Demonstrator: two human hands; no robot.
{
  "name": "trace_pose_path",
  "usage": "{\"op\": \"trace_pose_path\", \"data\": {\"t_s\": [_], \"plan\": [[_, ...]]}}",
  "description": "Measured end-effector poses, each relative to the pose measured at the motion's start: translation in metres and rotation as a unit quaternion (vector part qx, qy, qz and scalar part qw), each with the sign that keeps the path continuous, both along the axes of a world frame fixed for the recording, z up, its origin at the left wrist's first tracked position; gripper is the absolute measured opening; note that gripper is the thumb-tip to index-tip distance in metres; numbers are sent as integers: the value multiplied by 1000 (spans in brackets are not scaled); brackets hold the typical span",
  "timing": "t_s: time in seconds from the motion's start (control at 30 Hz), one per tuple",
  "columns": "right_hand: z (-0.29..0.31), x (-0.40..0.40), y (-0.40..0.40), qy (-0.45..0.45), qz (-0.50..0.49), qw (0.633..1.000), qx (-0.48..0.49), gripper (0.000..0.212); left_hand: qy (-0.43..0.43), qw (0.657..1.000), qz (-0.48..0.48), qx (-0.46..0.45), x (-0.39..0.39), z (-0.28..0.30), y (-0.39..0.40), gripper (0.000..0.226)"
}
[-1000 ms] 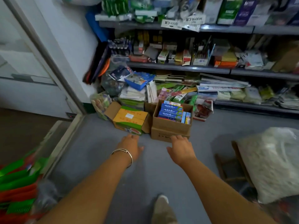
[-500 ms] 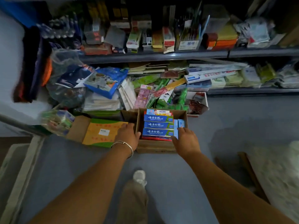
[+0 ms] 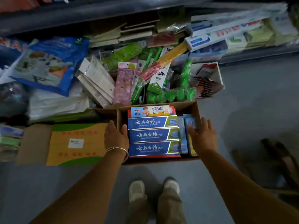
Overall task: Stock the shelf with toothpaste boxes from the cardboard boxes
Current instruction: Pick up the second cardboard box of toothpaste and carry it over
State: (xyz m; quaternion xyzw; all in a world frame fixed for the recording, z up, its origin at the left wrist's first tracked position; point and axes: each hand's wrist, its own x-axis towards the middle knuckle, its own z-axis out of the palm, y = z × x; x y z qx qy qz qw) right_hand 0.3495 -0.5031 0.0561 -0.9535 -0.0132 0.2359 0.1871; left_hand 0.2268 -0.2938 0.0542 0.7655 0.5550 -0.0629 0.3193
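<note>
An open brown cardboard box [image 3: 187, 109] stands on the grey floor in front of the shelves. Three blue toothpaste boxes [image 3: 153, 135] lie flat on top inside it, with a colourful children's one [image 3: 150, 110] behind them and a few light-blue ones [image 3: 186, 135] upright at the right. My left hand [image 3: 115, 138], with a bangle at the wrist, grips the box's left wall, thumb inside. My right hand [image 3: 203, 138] straddles the right wall, its thumb inside against the upright boxes.
A closed yellow-and-green carton [image 3: 77, 143] lies left of the box. Behind it is a heap of packets [image 3: 145, 75] and a small white box [image 3: 208, 78]. The low shelf [image 3: 258, 54] holds long toothpaste boxes [image 3: 200, 40]. My feet [image 3: 137, 189] stand just before the box.
I have come closer and bent over the box. Both hands went from reaching toward it to clasping its left and right walls.
</note>
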Motion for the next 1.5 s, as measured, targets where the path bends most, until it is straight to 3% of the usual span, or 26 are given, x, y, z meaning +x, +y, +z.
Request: {"op": "trace_pose_path", "data": {"t_s": [0.23, 0.37, 0.67, 0.83, 1.07, 1.23, 1.5], "plan": [[-63, 29, -4, 46, -109, 991, 57, 70, 5, 996, 90, 15, 0, -61, 0, 51], [-77, 39, -6, 54, -144, 987, 43, 47, 25, 994, 100, 22, 5, -67, 7, 50], [-65, 28, -7, 16, -144, 989, -9, 51, 27, 995, 85, 47, 9, -46, 0, 50], [-24, 1, -32, 23, -205, 978, 4, 52, 22, 998, 12, 57, 14, 5, -10, 49], [88, -61, -98, 22, -340, 939, 35, 52, 9, 992, -113, 61, 23, 121, -60, 51], [170, -127, -169, 18, -442, 896, 35, 54, -1, 968, -240, 72, 19, 213, -132, 51], [243, -270, -312, -21, -607, 793, 44, 55, -27, 911, -412, 23, -32, 296, -299, 52]]}}
